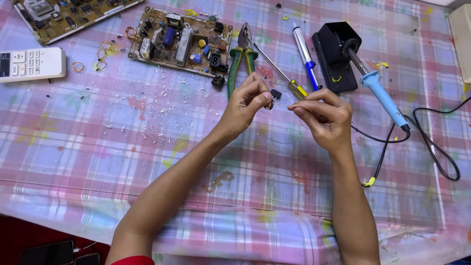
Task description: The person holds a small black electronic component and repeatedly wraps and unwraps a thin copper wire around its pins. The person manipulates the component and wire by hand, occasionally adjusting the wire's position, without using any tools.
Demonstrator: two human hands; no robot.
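My left hand [245, 104] pinches a small dark electronic component [270, 103] between thumb and fingertips, above the checked tablecloth [122, 147]. My right hand [324, 117] is closed just to its right, fingertips pinching a thin wire lead [283, 105] that runs to the component. Both hands hover in mid-table, almost touching. Another tiny black component [276, 93] lies on the cloth just behind them, beside a yellow-handled screwdriver [289, 83].
A brown circuit board [179, 41] and green-handled pliers [241, 56] lie behind the hands. A blue soldering iron [380, 93] rests in a black stand [336, 54], its black cord [431, 142] looping right. A white remote [29, 64], a second board [68, 17], copper wire rings [100, 56], a blue-and-white pen-shaped tool [305, 54].
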